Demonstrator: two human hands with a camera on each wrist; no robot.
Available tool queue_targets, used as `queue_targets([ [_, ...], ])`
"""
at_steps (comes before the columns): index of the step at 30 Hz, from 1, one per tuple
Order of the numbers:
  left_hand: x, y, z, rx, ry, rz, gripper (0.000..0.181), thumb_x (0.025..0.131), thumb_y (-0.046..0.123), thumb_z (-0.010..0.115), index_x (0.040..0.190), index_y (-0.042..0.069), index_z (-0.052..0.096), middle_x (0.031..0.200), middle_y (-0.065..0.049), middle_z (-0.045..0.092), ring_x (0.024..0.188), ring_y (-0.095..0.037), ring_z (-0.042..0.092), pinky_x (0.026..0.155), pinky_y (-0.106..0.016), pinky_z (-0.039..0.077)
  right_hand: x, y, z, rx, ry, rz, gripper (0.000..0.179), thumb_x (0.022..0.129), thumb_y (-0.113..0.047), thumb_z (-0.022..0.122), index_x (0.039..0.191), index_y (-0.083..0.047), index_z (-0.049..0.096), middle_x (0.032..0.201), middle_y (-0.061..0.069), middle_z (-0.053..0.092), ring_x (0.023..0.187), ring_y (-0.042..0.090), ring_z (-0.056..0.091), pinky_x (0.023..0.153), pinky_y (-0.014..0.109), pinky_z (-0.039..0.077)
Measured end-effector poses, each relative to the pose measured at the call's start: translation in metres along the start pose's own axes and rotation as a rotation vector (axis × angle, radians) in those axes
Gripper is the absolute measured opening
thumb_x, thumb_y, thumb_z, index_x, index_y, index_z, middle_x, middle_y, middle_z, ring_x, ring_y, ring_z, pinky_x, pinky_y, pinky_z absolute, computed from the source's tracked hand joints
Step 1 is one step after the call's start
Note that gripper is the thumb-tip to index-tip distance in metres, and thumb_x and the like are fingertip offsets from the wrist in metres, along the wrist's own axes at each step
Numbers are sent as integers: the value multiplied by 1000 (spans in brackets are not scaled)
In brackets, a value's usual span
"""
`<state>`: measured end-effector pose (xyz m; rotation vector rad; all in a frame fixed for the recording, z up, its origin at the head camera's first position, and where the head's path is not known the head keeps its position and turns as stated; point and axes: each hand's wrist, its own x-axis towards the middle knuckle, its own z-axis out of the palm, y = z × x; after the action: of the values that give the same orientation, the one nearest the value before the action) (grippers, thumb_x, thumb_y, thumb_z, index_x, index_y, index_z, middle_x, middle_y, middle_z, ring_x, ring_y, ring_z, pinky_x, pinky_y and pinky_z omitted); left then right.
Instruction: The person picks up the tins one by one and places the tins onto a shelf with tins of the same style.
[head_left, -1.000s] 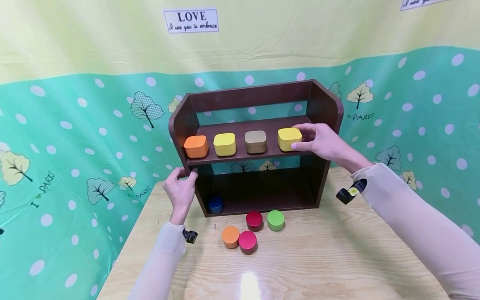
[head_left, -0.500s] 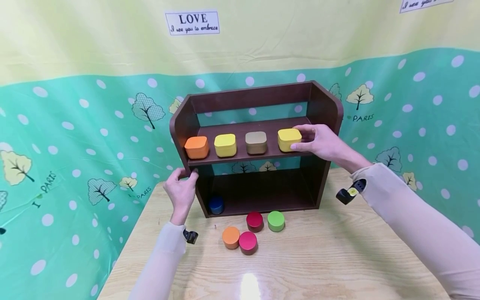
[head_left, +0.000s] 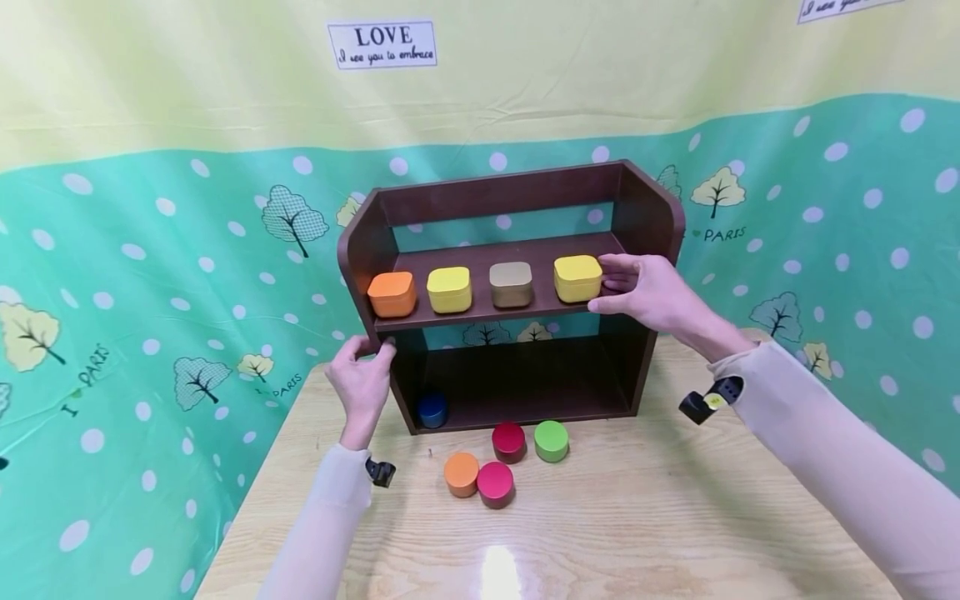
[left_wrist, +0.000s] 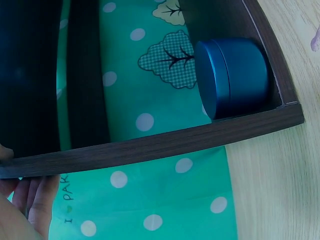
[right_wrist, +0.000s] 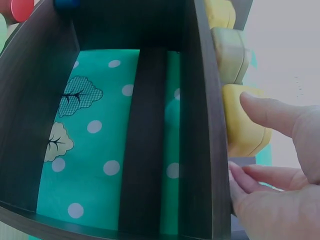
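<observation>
A dark brown two-tier shelf [head_left: 555, 380] stands on the table. My left hand [head_left: 362, 379] grips its left side panel, thumb inside and fingers outside, as the left wrist view shows. On the upper tier a row of square tins runs from left to right: orange [head_left: 392, 295], yellow [head_left: 450, 290], grey-brown [head_left: 512, 285] and a second yellow tin [head_left: 577, 279]. My right hand [head_left: 651, 292] is just right of that last tin, fingers spread and thumb near its front corner. A round blue tin [left_wrist: 240, 79] sits in the lower tier's left corner.
In front of the shelf, several round tins lie on the wooden table [head_left: 637, 517]: dark red [head_left: 509, 442], green [head_left: 551, 441], orange [head_left: 461, 475] and pinkish red [head_left: 496, 484]. A dotted green and yellow curtain [head_left: 187, 275] hangs behind.
My right hand has let go of the right-hand yellow tin and shifted slightly right and down. The tin stays where it was. My left hand keeps its grip on the side panel.
</observation>
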<state>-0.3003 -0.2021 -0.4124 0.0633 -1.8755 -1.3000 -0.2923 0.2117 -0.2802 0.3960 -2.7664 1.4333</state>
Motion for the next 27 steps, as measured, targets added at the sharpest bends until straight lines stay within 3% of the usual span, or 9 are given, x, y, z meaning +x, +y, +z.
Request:
queue_targets([
  [10,0,-2,1,-1,1,0,14,88,10,81,90,-4,78,91,-25,78,69,0,60,75,-20,45,-33,4,4,23,40,11,84,96,-24,84,167,-6,42,166,17,55,155,36,53,123,48,44],
  [14,1,-1,0,-4,1,11,15,88,10,81,90,-4,77,91,-25,78,75,0,59,78,-20,44,-44,5,5,36,47,-10,81,95,-27,86,164,-9,48,162,15,60,152,35,56,114,23,52],
  [18,2,-1,0,-1,2,11,15,88,10,81,89,-4,77,91,-25,78,77,-3,60,78,-20,44,-52,8,9,68,57,-44,78,94,-27,87,161,-9,51,158,15,63,150,34,58,97,1,46],
  [27,1,0,0,1,-6,1,14,89,10,80,90,-4,77,92,-25,78,77,-4,60,77,-21,44,-65,25,22,107,24,-105,74,95,-23,85,160,-8,53,156,16,64,145,36,60,99,3,47],
])
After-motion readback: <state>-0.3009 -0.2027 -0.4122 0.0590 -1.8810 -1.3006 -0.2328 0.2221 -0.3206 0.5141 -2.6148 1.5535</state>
